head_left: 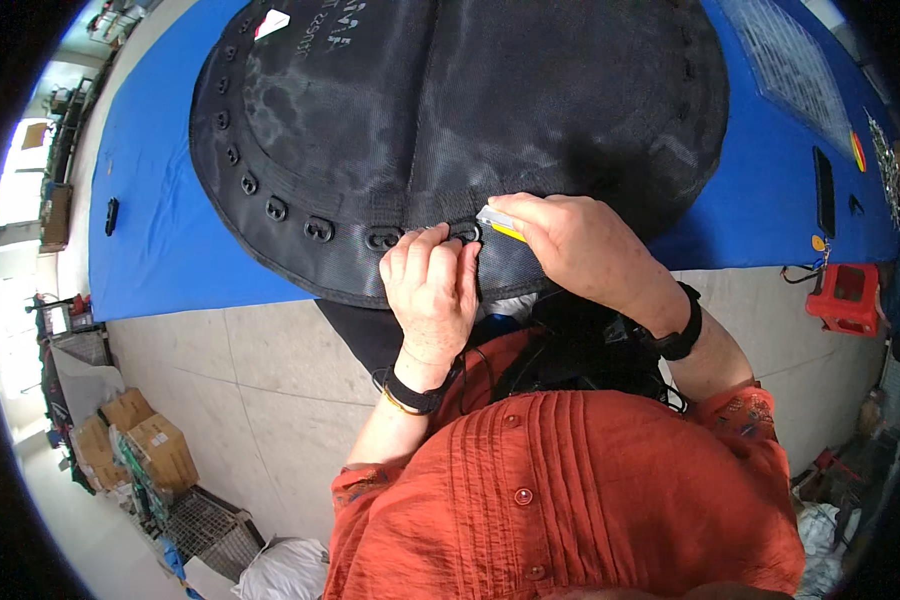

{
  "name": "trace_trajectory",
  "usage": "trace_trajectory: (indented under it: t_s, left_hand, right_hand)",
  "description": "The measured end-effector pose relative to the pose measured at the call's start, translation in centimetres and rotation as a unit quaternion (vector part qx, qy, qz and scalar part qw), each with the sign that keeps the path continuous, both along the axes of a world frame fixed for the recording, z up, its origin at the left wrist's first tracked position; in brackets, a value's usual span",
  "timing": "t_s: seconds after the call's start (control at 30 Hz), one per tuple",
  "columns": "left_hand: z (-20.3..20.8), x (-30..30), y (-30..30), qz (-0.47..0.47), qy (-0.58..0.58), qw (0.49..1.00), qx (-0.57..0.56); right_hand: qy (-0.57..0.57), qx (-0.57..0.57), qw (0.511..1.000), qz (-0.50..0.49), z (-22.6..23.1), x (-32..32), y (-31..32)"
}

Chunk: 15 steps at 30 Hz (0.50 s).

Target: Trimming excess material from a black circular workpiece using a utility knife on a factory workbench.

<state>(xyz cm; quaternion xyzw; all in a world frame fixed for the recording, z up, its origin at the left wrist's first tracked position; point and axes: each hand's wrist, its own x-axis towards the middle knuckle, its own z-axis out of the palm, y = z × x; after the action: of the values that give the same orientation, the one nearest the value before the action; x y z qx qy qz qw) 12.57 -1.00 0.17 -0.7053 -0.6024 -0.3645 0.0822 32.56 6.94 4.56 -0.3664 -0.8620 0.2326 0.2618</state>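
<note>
A large round black woven mat (560, 100) lies across the blue-covered table (140, 220). Black double-hole fittings (319, 229) are set at intervals along its rim. My left hand (428, 285) is at the mat's near edge, its bent fingers gripping one such fitting (465, 232), partly covered by the fingertips. Closed in my right hand (580, 245) is a utility knife (502, 224) with a yellow and grey body. Its tip reaches the right side of that fitting; whether the blade touches it I cannot tell.
A clear plastic-wrapped piece (785, 65) and a long black bar (824, 190) lie on the table's right side. A small black object (111, 216) sits at far left. Beyond the table are a red stool (843, 300) and cardboard boxes (160, 450).
</note>
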Motion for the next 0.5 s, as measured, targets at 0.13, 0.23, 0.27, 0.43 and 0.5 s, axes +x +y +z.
trace_trajectory:
  t_s: [0.13, 0.23, 0.27, 0.43, 0.5]
  left_hand:
    - [-0.1, 0.0, 0.0, 0.0, -0.006, 1.0, 0.0]
    - [-0.1, -0.1, 0.0, -0.001, -0.007, 1.0, 0.0]
    - [0.0, -0.1, -0.1, 0.0, -0.006, 1.0, 0.001]
    - [-0.2, 0.0, 0.0, -0.004, -0.008, 1.0, -0.002]
    - [-0.3, -0.1, -0.1, -0.002, -0.008, 1.0, -0.001]
  right_hand:
    - [0.009, 0.004, 1.0, 0.013, -0.3, 0.1, -0.1]
    - [-0.012, -0.04, 0.999, 0.019, 0.8, 0.3, -0.7]
    - [-0.043, -0.102, 0.994, 0.01, 1.2, 0.4, -1.0]
    - [-0.082, -0.129, 0.988, 0.006, 1.4, 0.5, -0.8]
    - [-0.081, -0.135, 0.987, 0.014, 1.2, 0.6, -0.6]
